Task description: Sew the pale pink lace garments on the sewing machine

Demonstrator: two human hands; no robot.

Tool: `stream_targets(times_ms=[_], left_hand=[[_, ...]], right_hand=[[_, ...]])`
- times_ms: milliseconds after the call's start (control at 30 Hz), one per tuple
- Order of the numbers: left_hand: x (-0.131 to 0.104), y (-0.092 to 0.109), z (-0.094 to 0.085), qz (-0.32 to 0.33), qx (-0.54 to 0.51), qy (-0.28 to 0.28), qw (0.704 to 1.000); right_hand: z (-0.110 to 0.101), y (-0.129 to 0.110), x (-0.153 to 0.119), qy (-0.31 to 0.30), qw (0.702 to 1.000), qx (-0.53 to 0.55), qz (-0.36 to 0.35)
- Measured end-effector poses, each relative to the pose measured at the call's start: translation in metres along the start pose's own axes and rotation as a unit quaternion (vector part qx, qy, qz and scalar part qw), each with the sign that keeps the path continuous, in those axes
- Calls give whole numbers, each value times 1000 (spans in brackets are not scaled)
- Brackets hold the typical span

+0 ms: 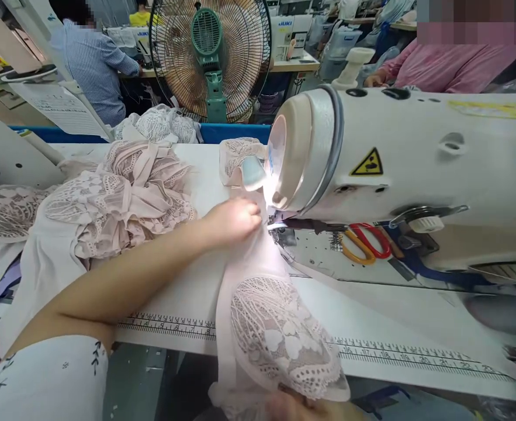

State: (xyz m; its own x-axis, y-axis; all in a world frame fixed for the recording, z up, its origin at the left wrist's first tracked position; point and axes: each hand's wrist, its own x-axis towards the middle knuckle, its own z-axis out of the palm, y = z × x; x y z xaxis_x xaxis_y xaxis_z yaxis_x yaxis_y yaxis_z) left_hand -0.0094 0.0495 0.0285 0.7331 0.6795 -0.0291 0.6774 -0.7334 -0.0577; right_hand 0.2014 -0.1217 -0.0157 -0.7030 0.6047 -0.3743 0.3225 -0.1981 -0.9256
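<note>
A pale pink lace bra point(279, 333) lies across the sewing machine bed and hangs over the table's front edge. My left hand point(235, 221) is closed on its fabric, just left of the needle area, with the fingers curled under. At the bottom of the view, my right hand point(301, 408) grips the lower edge of the lace cup; it is partly hidden by the cloth and blurred. The sewing machine head point(310, 152) stands over the fabric with its lamp lit. Beyond my left hand, another lace part point(242, 158) of pink fabric curls up beside the lamp.
A heap of pink lace pieces point(139, 193) lies on the left. Orange and red-handled scissors point(367, 242) rest beneath the machine arm. A printed ruler point(398, 356) runs along the front edge. Behind stand a large fan point(209, 58) and two people, one in a striped shirt point(93, 70).
</note>
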Motion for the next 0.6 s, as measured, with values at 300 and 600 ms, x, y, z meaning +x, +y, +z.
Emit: stream_targets(times_ms=[300,600], left_hand=[[-15,29,-9,47,-118,-136,983],[-12,28,-4,42,-103,-119,987]], right_hand=[[8,-8,34,38,973,202,-103],[12,-19,45,46,943,303,-128]])
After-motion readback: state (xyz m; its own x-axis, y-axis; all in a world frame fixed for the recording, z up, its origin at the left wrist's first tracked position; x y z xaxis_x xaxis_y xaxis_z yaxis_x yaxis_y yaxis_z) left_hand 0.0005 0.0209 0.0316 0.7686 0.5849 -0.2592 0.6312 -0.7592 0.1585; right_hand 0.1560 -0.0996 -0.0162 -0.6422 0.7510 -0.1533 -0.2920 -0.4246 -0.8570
